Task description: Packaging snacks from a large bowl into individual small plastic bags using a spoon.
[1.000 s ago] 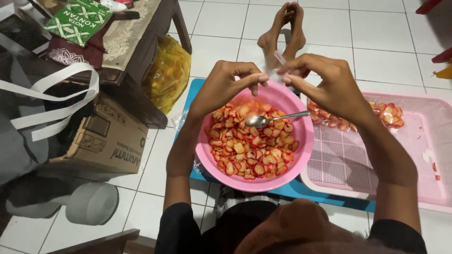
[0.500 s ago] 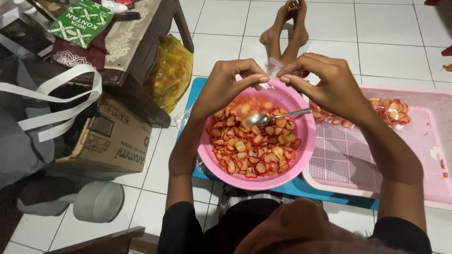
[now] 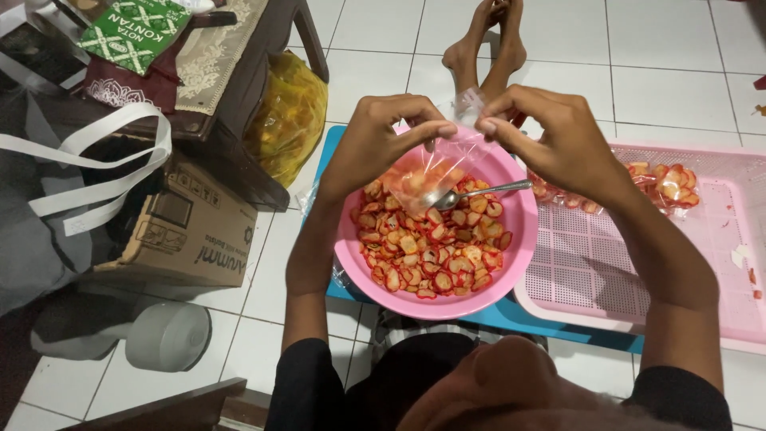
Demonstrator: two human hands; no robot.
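Cardboard box [image 3: 187,231] far left | left hand [image 3: 375,144] and right hand [image 3: 558,140] both pinch clear plastic bag [image 3: 435,164] above pink bowl [image 3: 511,279] of chips; spoon [image 3: 479,192] inside | risk: thin bag slipping, chips spilling onto pink tray [image 3: 718,263].

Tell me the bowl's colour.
Pink; the bowl shows best in the head view, the only one here, below both hands.

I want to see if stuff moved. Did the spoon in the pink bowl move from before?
No. The spoon lies as before, its bowl end among the chips and its handle pointing at the right rim of the pink bowl, toward the pink tray.
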